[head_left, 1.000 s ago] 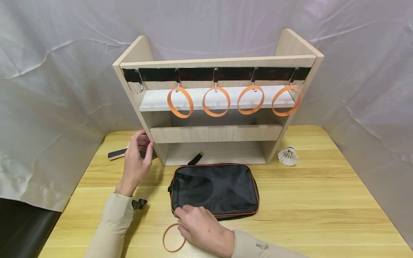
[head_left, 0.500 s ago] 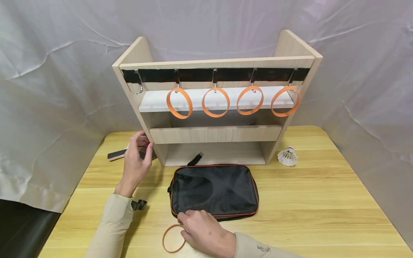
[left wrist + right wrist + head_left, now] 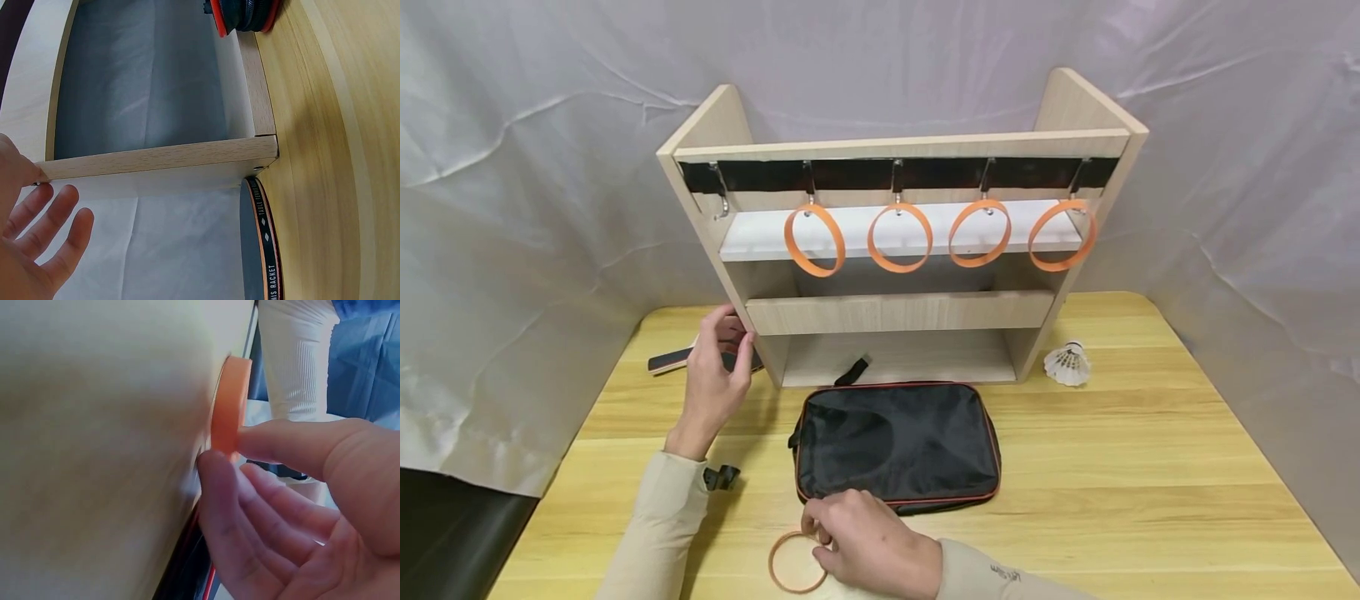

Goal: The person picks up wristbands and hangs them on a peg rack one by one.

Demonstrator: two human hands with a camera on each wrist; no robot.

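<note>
My left hand (image 3: 713,387) pinches the front edge of the left side panel of a wooden shelf (image 3: 895,315); in the left wrist view its thumb is at the edge and several fingers extend beside the panel. Low at the front of the table, my right hand (image 3: 872,542) pinches an orange ring (image 3: 771,562) that lies by the black bag's near edge. The right wrist view shows the thumb against the ring (image 3: 230,400) and the index fingertip at its lower end. Several similar orange rings (image 3: 870,240) hang from hooks on the shelf; the leftmost hook (image 3: 723,204) is bare.
A black zip bag (image 3: 895,442) with red piping lies before the shelf. Left of the shelf lies a table tennis racket (image 3: 256,244), partly behind my left hand. A shuttlecock (image 3: 1067,365) sits on the right. Grey cloth surrounds the table.
The right hand has drawn slightly back from the bag, and the orange ring on the table has shifted a little toward me and left. The left hand keeps its place.
</note>
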